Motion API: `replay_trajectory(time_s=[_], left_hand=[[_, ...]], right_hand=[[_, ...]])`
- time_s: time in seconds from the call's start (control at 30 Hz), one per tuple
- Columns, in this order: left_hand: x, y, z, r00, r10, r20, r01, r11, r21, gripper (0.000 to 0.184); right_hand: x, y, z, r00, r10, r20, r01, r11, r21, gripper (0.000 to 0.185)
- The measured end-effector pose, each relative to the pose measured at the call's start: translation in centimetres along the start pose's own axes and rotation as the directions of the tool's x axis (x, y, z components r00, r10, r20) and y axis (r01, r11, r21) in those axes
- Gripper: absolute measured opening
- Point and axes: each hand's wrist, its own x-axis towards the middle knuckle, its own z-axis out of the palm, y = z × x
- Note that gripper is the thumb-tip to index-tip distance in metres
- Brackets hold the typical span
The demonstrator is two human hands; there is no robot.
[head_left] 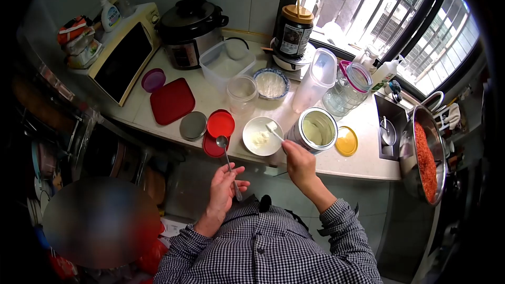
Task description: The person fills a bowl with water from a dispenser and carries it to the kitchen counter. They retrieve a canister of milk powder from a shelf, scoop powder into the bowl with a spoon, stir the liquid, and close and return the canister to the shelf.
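My left hand (223, 186) is closed around the handle of a long metal spoon (227, 160), its bowl end upward in front of the counter edge. In my right hand (300, 164) I grip a small white scoop (272, 127), tilted over a white bowl (249, 139). Pale powder (260, 138) lies in the bottom of that bowl. Just right of it stands an open tin (314, 130) with pale contents, beside my right hand. Red lids (220, 124) lie left of the bowl, near the spoon's tip.
A clear jar (242, 97), a patterned bowl (271, 84), a square tub (226, 66) and a tall plastic container (315, 81) stand behind. A yellow lid (346, 141) lies right of the tin. Farther right are the sink (389, 108) and a large metal basin (409, 150) holding red stuff.
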Motion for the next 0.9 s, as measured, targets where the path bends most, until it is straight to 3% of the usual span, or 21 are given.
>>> replay_trajectory(time_s=[0.07, 0.13, 0.2, 0.27, 0.33, 0.47, 0.63, 0.83, 0.9], left_hand=[[0.1, 0.0, 0.5, 1.000, -0.005, -0.007, 0.006, 0.999, 0.039, 0.037], [-0.1, 0.3, 1.4, 1.000, -0.010, -0.009, 0.011, 0.995, 0.096, 0.037], [0.0, 0.2, 1.7, 1.000, -0.006, -0.002, 0.006, 0.982, 0.188, 0.036], [0.3, -0.2, 1.9, 1.000, 0.007, -0.004, -0.006, 0.964, 0.266, 0.036], [0.9, -1.0, 1.9, 1.000, 0.026, -0.013, -0.021, 0.942, 0.334, 0.034], [1.3, -1.7, 2.6, 0.997, 0.043, -0.058, -0.023, 0.954, 0.299, 0.035], [1.6, -1.6, 3.1, 0.995, 0.048, -0.092, -0.022, 0.963, 0.268, 0.038], [1.7, -2.1, 3.8, 0.992, 0.056, -0.116, -0.026, 0.969, 0.244, 0.038], [1.8, -2.3, 3.8, 0.992, 0.054, -0.118, -0.024, 0.971, 0.238, 0.038]], right_hand=[[1.1, -1.2, -2.9, 0.976, 0.218, -0.001, -0.214, 0.956, 0.199, 0.031], [1.4, -1.2, -5.6, 0.940, 0.336, -0.061, -0.310, 0.916, 0.254, 0.027], [1.9, -0.3, -8.3, 0.910, 0.389, -0.145, -0.350, 0.907, 0.236, 0.025], [2.6, 1.6, -9.8, 0.947, 0.253, -0.195, -0.251, 0.967, 0.036, 0.020], [2.3, 3.5, -9.8, 0.959, 0.271, -0.078, -0.275, 0.961, -0.038, 0.019], [1.9, 6.3, -7.8, 0.948, 0.273, 0.165, -0.239, 0.950, -0.200, 0.019], [3.5, 7.9, -6.2, 0.856, 0.277, 0.436, -0.116, 0.926, -0.360, 0.020], [4.9, 9.4, -5.1, 0.729, 0.282, 0.623, -0.222, 0.959, -0.174, 0.020], [5.1, 10.8, -4.6, 0.674, 0.304, 0.673, -0.364, 0.930, -0.056, 0.022]])
